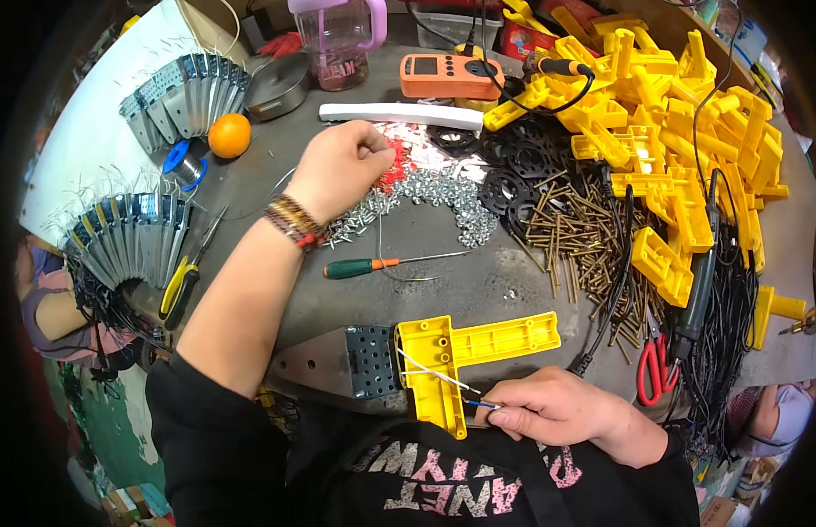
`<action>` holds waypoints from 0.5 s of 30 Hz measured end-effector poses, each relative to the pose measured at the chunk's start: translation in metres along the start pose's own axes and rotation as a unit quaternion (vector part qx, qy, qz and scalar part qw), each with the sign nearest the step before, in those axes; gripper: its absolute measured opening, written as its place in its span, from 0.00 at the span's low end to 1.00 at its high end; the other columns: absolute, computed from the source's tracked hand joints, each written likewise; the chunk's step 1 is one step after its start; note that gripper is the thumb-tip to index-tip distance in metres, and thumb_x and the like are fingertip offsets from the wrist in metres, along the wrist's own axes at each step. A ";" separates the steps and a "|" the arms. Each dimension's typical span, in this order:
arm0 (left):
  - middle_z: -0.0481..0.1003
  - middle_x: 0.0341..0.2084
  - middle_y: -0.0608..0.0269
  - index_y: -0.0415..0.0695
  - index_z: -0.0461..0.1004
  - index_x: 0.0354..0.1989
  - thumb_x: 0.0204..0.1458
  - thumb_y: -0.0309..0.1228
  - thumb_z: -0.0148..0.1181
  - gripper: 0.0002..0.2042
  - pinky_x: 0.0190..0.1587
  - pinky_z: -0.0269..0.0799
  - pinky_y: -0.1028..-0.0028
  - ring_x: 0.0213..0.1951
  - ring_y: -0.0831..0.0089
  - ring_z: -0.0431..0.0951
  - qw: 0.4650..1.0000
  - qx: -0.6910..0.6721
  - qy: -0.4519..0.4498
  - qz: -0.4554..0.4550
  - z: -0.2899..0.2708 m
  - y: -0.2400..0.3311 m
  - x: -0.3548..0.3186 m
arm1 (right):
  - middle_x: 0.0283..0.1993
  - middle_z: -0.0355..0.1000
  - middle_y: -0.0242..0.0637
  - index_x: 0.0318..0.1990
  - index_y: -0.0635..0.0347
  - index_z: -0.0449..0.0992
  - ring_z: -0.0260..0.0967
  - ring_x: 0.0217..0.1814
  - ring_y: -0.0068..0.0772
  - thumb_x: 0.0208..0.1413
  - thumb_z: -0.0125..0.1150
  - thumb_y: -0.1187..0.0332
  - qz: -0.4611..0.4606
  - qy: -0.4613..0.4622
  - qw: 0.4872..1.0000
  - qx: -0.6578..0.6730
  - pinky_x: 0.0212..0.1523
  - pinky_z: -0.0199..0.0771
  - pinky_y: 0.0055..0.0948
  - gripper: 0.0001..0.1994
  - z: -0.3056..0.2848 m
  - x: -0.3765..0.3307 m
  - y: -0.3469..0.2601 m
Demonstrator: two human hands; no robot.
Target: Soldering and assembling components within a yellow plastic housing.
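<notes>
My left hand [337,169] reaches over the small parts, fingertips pinched together at the edge of a pile of tiny red pieces [395,165]. Whatever sits in that pinch is too small or hidden to make out. Low and to the right, my right hand [553,411] pinches thin wires, a blue wire [480,403] showing at its fingertips. White sleeved leads [438,372] run there from a perforated metal plate [337,362] with a tapered end. This plate lies against an open yellow plastic handle shell [431,351] in front of me.
Silver screws [434,198], long brass-coloured screws [566,224] and black rings [511,189] lie mid-table. Yellow shells [662,105] heap at right, near red scissors [657,369] and a soldering iron [702,290]. A screwdriver [359,267], pliers [181,285], solder spool [185,165] and orange [230,136] are leftward.
</notes>
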State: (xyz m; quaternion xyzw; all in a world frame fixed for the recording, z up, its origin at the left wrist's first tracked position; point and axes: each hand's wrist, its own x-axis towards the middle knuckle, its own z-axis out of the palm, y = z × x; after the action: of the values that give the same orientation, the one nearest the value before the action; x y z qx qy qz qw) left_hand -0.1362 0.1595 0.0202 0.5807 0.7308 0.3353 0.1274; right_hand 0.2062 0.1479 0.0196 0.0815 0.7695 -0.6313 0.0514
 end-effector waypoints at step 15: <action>0.69 0.31 0.66 0.39 0.73 0.32 0.53 0.21 0.63 0.04 0.34 0.62 0.82 0.31 0.82 0.67 0.936 -0.325 -0.130 0.046 0.023 0.120 -0.155 | 0.27 0.72 0.28 0.38 0.64 0.78 0.65 0.28 0.15 0.58 0.64 0.70 -0.097 0.307 0.945 0.063 0.30 0.66 0.20 0.06 0.024 -0.011 -0.011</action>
State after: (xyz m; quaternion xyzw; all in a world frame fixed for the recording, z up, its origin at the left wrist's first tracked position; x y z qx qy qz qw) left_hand 0.0134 0.0347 0.0482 0.5792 0.5316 0.4816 0.3872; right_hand 0.2145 0.1217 0.0278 0.1996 0.7109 -0.6245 -0.2545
